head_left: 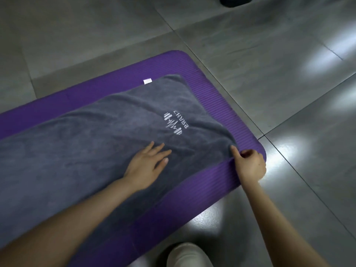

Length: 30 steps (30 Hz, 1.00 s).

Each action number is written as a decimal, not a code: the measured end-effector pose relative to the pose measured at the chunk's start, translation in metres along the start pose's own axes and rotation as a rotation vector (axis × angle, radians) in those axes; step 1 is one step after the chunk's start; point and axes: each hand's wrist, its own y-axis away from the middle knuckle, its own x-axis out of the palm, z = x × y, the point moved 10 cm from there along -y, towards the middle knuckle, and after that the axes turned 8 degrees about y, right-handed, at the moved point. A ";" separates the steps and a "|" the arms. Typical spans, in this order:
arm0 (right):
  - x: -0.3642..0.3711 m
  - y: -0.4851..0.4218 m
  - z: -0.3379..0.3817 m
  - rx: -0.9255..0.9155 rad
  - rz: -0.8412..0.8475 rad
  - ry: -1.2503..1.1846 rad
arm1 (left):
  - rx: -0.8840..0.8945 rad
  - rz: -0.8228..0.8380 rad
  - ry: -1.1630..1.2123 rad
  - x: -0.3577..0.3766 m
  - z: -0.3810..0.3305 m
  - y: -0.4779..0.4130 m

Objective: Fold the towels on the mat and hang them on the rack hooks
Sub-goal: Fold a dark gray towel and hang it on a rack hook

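The right grip pinches a corner of the grey towel, which spreads leftward from it over the purple mat (white logo up). The left grip lies flat, fingers straight, on that towel.

The grey towel bears white stitched lettering, seemingly "CHARG", beside a dumbbell logo.
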 end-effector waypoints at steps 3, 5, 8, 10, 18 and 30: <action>0.000 -0.005 0.014 -0.062 0.013 0.007 | -0.008 0.022 -0.082 0.022 -0.002 0.001; -0.015 -0.010 0.014 -0.100 -0.054 0.021 | 0.021 0.058 -0.188 0.036 0.000 0.005; -0.027 -0.017 0.008 -0.140 -0.109 0.151 | 0.027 0.112 -0.320 0.046 0.004 0.011; -0.022 -0.018 0.010 -0.200 -0.083 0.256 | 0.051 0.104 -0.398 0.049 0.002 0.014; -0.026 -0.012 0.079 -0.457 -0.183 0.109 | -0.158 -0.282 -0.235 -0.004 0.025 -0.010; 0.040 -0.066 0.279 -0.634 0.012 0.090 | -0.451 -0.338 -0.270 -0.009 0.068 -0.068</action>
